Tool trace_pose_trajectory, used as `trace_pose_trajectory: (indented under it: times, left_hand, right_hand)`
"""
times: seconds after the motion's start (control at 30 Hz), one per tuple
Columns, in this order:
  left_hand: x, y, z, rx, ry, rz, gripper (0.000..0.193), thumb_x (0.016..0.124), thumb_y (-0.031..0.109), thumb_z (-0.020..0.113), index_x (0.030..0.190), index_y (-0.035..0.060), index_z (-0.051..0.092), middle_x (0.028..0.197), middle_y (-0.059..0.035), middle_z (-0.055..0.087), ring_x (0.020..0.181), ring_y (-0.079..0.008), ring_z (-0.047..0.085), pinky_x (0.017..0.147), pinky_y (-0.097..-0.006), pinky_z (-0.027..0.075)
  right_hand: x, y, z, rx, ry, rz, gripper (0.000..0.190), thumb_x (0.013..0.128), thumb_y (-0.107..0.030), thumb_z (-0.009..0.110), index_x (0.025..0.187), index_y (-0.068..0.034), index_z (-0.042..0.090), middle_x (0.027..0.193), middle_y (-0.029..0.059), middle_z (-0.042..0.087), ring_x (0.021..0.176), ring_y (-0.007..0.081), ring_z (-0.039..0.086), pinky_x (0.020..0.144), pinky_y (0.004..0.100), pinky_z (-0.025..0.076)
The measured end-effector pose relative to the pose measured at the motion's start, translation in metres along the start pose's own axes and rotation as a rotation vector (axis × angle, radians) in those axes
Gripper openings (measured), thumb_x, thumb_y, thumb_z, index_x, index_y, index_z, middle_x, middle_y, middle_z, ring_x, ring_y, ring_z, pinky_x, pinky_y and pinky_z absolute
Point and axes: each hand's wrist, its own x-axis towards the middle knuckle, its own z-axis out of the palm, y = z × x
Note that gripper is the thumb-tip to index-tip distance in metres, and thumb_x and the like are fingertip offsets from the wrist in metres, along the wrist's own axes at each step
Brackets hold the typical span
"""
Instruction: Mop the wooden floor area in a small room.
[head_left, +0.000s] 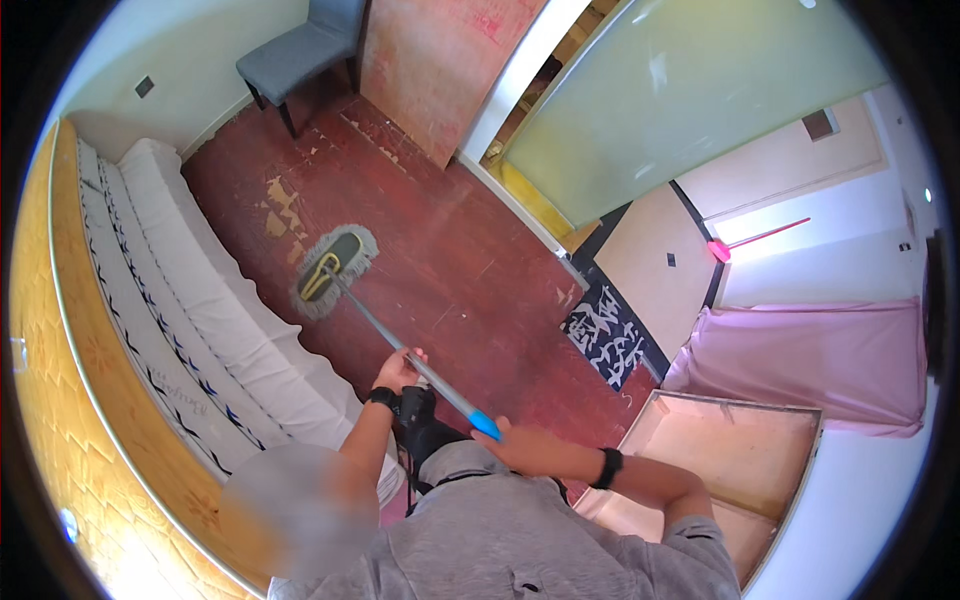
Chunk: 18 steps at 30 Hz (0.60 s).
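A dust mop with an oval grey fringed head (334, 271) lies flat on the dark red floor (420, 240), left of the middle. Its long metal handle (450, 391) slopes down to the right towards my body and ends in a blue grip (485, 425). My left hand (400, 370) is around the middle of the handle, with a black watch at the wrist. At the upper end, my right hand (516, 445) is closed on the handle by the blue grip, partly hiding it. A black band circles my right wrist.
A bed or bench with a white patterned cover (225, 300) runs along the left. A grey chair (300, 61) stands at the far wall. To the right are a dark mat (606, 334), a pink-covered item (806, 360) and an open wooden box (739, 450). Floor patches are peeling.
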Motion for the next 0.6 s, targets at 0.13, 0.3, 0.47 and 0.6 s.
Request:
trace_pose_trajectory:
  times: [0.13,0.3,0.47,0.6]
  left_hand:
    - [-0.039,0.017,0.013,-0.03,-0.02,0.128,0.014,0.094,0.018,0.047,0.09,0.0053,0.049,0.072,-0.0063,0.054,0.07,-0.0197,0.055,0.071,-0.0349,0.053]
    - [-0.084,0.028,0.002,-0.277,-0.366,0.066,0.017,0.089,0.023,0.058,0.092,0.0066,0.053,0.062,0.0009,0.049,0.056,-0.0095,0.051,0.056,-0.0237,0.051]
    - [-0.112,-0.004,0.011,-0.033,-0.141,0.12,0.015,0.09,0.02,0.057,0.092,0.0062,0.052,0.063,-0.0008,0.051,0.058,-0.0119,0.053,0.06,-0.0259,0.052]
    - [-0.107,-0.077,0.014,0.388,-0.04,0.175,0.01,0.088,0.014,0.055,0.085,0.0048,0.051,0.066,-0.0048,0.054,0.064,-0.0183,0.056,0.07,-0.0315,0.053]
  right_hand:
    - [0.128,0.031,0.071,-0.032,0.284,-0.215,0.037,0.091,-0.028,0.042,0.112,0.002,0.049,0.084,0.0265,0.056,0.064,0.0407,0.06,0.063,0.0469,0.051]
    - [0.125,-0.035,0.068,-0.318,0.498,-0.557,0.024,0.083,-0.015,0.051,0.096,0.005,0.057,0.071,0.0229,0.055,0.06,0.0353,0.061,0.048,0.0427,0.05]
    - [0.108,-0.005,0.095,-0.317,0.584,-0.647,0.021,0.08,-0.014,0.053,0.092,0.002,0.057,0.074,0.0221,0.055,0.062,0.0348,0.061,0.048,0.0431,0.049]
    - [-0.001,0.044,0.084,-0.431,0.408,-0.54,0.021,0.081,-0.013,0.051,0.098,-0.001,0.056,0.082,0.0237,0.054,0.066,0.0371,0.061,0.05,0.0449,0.049]
